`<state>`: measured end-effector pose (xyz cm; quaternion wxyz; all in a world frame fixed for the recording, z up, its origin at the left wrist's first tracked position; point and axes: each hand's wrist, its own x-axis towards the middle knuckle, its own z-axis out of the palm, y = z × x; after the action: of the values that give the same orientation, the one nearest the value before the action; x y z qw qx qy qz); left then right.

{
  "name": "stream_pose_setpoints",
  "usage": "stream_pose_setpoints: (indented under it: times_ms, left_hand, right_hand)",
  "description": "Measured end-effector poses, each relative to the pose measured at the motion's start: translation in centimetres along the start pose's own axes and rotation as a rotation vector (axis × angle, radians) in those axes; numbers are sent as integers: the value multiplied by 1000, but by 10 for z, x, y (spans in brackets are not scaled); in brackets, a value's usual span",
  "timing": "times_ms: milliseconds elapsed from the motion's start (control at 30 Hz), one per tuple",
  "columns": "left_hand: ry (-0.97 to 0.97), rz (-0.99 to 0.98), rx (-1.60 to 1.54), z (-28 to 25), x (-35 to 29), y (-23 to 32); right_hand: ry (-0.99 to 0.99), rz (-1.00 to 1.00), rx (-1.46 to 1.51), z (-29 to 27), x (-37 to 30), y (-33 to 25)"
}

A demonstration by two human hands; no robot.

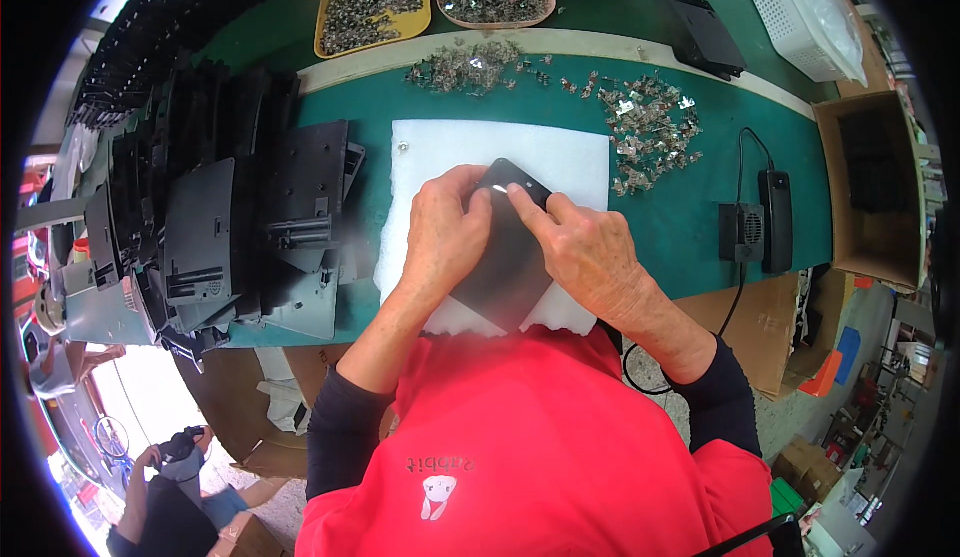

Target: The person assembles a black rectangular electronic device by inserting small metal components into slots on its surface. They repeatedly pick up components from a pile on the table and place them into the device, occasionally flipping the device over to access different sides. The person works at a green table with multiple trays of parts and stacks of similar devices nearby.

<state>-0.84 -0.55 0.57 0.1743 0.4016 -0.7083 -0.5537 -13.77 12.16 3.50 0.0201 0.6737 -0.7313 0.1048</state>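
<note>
"How far along?"

"One black panel [505, 269] lies on the white foam sheet [590, 157], seemingly mid-work: left hand [447, 225] clamped on its edge, right hand [598, 249] with index extended, touching near its top (whether it pinches anything, one cannot tell)."

"Left over?"

"Loose metal clips [650, 132], heaped beyond."

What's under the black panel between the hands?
A white sheet lies under the black panel, visible past its sides. Anything else directly beneath is covered, so I can't tell.
</note>
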Motion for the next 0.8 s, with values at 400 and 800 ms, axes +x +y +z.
stream_pose_setpoints:
  times_ms: [400,800]
  left_hand:
    - [9,15,4,0,1,2]
    - [14,14,-20,3,3,-11]
  right_hand:
    - [-59,-24,-51,-1,4,-2]
    - [-351,-186,-179,-38,39,-17]
